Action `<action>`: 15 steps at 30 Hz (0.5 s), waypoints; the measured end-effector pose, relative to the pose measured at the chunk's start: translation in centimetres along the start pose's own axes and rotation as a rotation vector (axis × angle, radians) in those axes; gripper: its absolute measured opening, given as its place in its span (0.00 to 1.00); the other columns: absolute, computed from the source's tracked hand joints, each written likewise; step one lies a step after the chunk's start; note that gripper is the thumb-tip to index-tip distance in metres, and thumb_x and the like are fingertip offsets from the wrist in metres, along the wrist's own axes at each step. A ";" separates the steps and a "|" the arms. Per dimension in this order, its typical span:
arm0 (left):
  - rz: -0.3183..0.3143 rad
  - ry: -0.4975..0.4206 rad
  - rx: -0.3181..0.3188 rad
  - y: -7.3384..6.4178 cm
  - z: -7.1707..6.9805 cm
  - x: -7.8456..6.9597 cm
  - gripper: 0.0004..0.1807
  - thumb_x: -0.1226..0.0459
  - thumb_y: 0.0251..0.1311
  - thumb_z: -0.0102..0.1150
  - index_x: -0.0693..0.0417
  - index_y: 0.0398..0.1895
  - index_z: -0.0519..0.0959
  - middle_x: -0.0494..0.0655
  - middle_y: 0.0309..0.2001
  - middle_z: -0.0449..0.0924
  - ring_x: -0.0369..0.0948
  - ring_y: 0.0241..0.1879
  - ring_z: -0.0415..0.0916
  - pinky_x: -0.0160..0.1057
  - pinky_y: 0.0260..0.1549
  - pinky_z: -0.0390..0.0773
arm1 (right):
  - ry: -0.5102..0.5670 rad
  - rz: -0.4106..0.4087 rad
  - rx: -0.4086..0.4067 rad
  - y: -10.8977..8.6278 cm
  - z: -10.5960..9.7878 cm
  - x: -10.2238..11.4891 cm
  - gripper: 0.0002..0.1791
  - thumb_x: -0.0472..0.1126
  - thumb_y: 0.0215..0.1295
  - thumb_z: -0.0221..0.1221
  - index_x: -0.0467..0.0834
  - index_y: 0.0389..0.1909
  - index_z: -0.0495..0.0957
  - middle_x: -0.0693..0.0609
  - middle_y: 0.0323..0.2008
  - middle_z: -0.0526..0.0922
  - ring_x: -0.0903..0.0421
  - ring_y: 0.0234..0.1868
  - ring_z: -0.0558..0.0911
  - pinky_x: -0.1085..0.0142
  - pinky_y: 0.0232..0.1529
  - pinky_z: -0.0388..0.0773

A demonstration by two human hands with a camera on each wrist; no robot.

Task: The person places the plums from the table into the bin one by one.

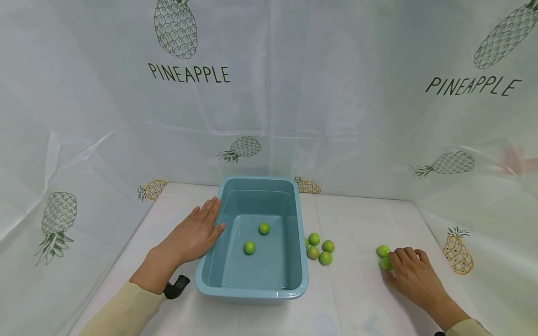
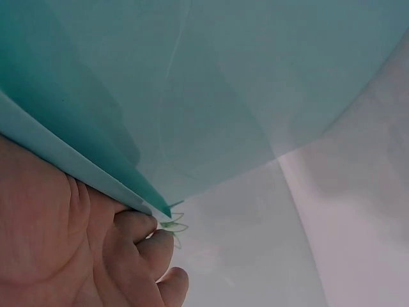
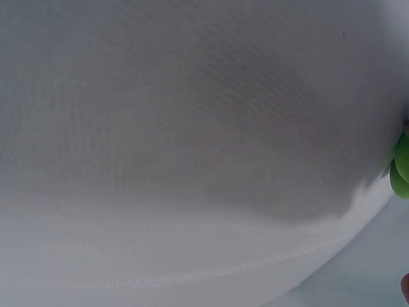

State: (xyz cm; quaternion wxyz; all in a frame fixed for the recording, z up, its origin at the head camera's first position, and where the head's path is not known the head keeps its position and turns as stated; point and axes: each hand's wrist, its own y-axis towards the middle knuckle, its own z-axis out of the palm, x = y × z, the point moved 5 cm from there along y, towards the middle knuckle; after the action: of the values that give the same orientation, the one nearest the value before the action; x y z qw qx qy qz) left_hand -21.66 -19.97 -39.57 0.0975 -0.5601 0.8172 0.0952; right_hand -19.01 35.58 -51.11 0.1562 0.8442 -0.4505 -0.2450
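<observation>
My left hand (image 1: 191, 235) rests on the left rim of a blue plastic basin (image 1: 252, 293), fingers extended along it and the thumb over the edge. In the left wrist view, the palm lies against the rim of the basin (image 2: 83, 166). Two small green limes (image 1: 249, 248) sit apart on the basin's floor. Far to the right, my right hand (image 1: 416, 277) pinches a lime (image 1: 385, 264) at the table between thumb and fingers. Another lime (image 1: 383, 251) lies right beside it. The right wrist view catches only green fruit (image 3: 401, 169) at its right edge.
Several limes (image 1: 325, 258) lie grouped close to the basin's right side, one partly hidden by its rim. A white cloth (image 1: 357, 303) covers the table. Behind and at both sides hangs a pale sheet (image 1: 336, 93) printed with pineapples.
</observation>
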 end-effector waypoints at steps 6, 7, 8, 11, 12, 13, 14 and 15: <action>0.004 0.008 -0.003 0.0 0.1 0.0 0.40 0.51 0.83 0.44 0.68 0.84 0.48 0.62 0.85 0.47 0.60 0.84 0.47 0.64 0.81 0.52 | 0.001 -0.012 0.036 0.3 0.3 0.2 0.40 0.61 0.82 0.19 0.37 0.36 0.72 0.42 0.35 0.77 0.39 0.39 0.76 0.40 0.44 0.74; 0.004 0.008 -0.003 0.0 0.1 0.0 0.40 0.51 0.82 0.44 0.68 0.84 0.49 0.62 0.85 0.47 0.60 0.84 0.47 0.64 0.80 0.52 | 0.002 -0.018 0.034 0.4 0.3 0.3 0.39 0.60 0.82 0.19 0.36 0.36 0.72 0.42 0.35 0.77 0.40 0.39 0.76 0.40 0.44 0.74; 0.003 0.008 -0.004 0.0 0.1 0.0 0.40 0.51 0.82 0.44 0.69 0.84 0.49 0.63 0.84 0.48 0.60 0.84 0.47 0.64 0.80 0.52 | 0.000 -0.026 0.032 0.6 0.4 0.4 0.38 0.60 0.82 0.21 0.36 0.37 0.72 0.41 0.36 0.77 0.40 0.39 0.76 0.41 0.44 0.74; 0.002 0.011 -0.007 0.0 -0.1 -0.1 0.40 0.51 0.82 0.45 0.69 0.83 0.49 0.63 0.84 0.48 0.61 0.83 0.48 0.65 0.80 0.52 | 0.014 -0.047 0.026 1.1 0.6 0.7 0.35 0.57 0.80 0.24 0.36 0.38 0.73 0.41 0.37 0.77 0.40 0.40 0.76 0.41 0.44 0.73; 0.002 0.013 -0.008 0.0 -0.1 -0.1 0.40 0.51 0.82 0.45 0.69 0.83 0.49 0.63 0.84 0.49 0.61 0.83 0.49 0.65 0.80 0.52 | 0.022 -0.055 0.027 1.4 0.6 0.8 0.34 0.57 0.79 0.26 0.36 0.39 0.73 0.42 0.37 0.77 0.40 0.40 0.76 0.41 0.44 0.73; 0.001 0.015 -0.010 0.0 -0.1 -0.1 0.40 0.51 0.82 0.45 0.69 0.83 0.50 0.63 0.84 0.49 0.61 0.83 0.49 0.65 0.80 0.53 | 0.029 -0.062 0.030 1.6 0.7 1.0 0.33 0.57 0.78 0.27 0.36 0.39 0.73 0.42 0.37 0.77 0.41 0.40 0.75 0.41 0.45 0.73; 0.001 0.017 -0.011 0.0 -0.1 -0.1 0.40 0.51 0.82 0.45 0.69 0.83 0.50 0.63 0.84 0.49 0.61 0.83 0.49 0.65 0.80 0.53 | 0.033 -0.069 0.033 1.8 0.8 1.1 0.32 0.57 0.78 0.29 0.37 0.38 0.73 0.42 0.37 0.77 0.41 0.40 0.75 0.41 0.45 0.73; 0.000 0.019 -0.011 0.0 -0.1 -0.1 0.40 0.51 0.82 0.45 0.69 0.83 0.50 0.63 0.84 0.49 0.61 0.83 0.49 0.65 0.80 0.53 | 0.040 -0.076 0.036 2.1 0.9 1.3 0.29 0.56 0.76 0.32 0.37 0.38 0.73 0.42 0.36 0.76 0.41 0.40 0.75 0.41 0.45 0.73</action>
State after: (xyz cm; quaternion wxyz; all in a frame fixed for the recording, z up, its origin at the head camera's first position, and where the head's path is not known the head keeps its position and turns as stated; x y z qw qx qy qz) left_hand -21.59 -19.89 -39.41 0.0869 -0.5616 0.8174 0.0945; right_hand -20.35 33.32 -51.16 0.1406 0.8681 -0.4191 -0.2257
